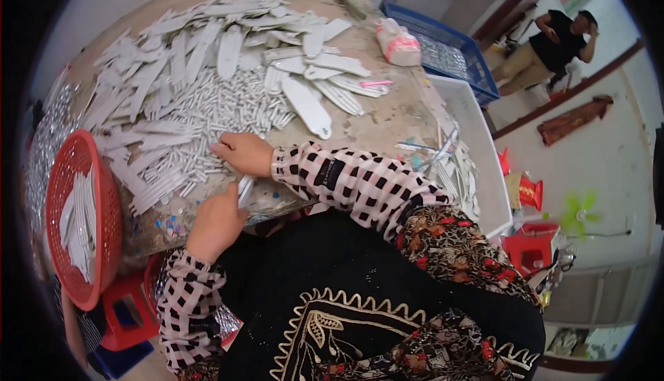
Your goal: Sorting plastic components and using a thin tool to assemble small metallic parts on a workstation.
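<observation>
My left hand (218, 222) is closed at the table's near edge, around a slim white piece (245, 189) whose end sticks up past the fingers. Most of that piece is hidden by the hand. Just beyond it, my right hand (247, 154) has its fingers bent and pressed together at the edge of a heap of small white rods (232, 101). Whatever its fingertips hold is too small to make out. Behind and left of the rods lie many flat white fork-like and paddle-shaped plastic pieces (228, 52).
A red basket (109, 243) with white pieces stands at the left. To the right are a white bin (492, 194) with similar pieces, a blue crate (490, 80) and a white-and-pink bundle (400, 43). Another person (560, 42) is farther off, beyond the crate.
</observation>
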Tool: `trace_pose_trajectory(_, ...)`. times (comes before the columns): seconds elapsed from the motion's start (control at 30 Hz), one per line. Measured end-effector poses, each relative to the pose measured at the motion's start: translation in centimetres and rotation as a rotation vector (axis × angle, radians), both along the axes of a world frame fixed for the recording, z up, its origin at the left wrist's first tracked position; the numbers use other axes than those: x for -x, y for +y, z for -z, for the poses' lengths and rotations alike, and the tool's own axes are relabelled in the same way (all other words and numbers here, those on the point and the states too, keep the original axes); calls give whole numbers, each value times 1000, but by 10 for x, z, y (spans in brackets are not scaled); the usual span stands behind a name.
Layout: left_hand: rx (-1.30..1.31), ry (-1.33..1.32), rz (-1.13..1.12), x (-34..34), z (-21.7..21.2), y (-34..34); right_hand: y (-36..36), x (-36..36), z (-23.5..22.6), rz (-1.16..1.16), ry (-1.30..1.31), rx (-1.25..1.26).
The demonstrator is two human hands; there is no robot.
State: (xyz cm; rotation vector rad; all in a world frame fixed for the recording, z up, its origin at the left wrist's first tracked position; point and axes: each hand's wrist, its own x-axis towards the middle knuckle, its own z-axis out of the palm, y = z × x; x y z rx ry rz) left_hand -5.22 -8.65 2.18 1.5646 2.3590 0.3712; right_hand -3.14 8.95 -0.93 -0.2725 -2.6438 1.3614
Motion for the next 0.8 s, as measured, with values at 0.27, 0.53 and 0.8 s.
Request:
trace_pose_trajectory(0.27, 3, -30, 28, 14, 9, -10, 26, -143, -6, 52, 136, 11)
trace_pose_trajectory(0.53, -235, -1281, -138, -7, 15, 35, 65, -332, 14, 903, 215, 314)
trace_pose_trajectory(0.8, -362, -1833, -170, 21, 70, 34, 50, -408, 82, 1160, 111, 710)
